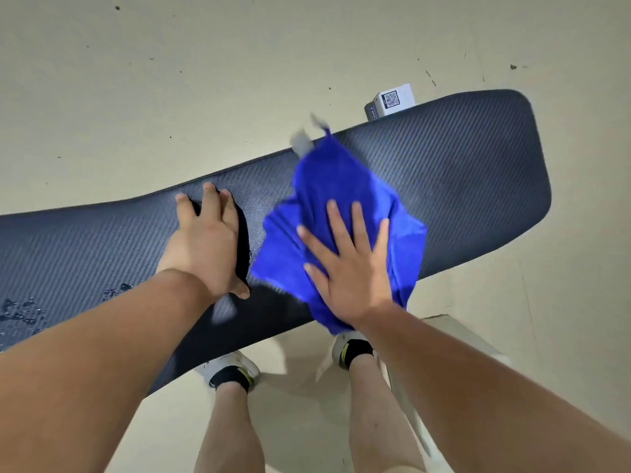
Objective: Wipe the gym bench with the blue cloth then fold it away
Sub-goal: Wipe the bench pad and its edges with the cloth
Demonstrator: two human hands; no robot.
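Blue cloth (pixel 341 213) crumpled on the dark bench (pixel 461 172), right hand (pixel 348 268) spread flat on top pressing it, left hand (pixel 208 244) just beside, fingers straight, resting on the pad

- Right hand (pixel 351 268): flat, fingers spread, pressing the blue cloth (pixel 327 186) onto the gym bench (pixel 461 172).
- Left hand (pixel 205 247): resting on the bench pad just beside the cloth.
- Water droplets (pixel 20 312): on the pad's left end.
- White box (pixel 392 100): on the floor behind the bench.
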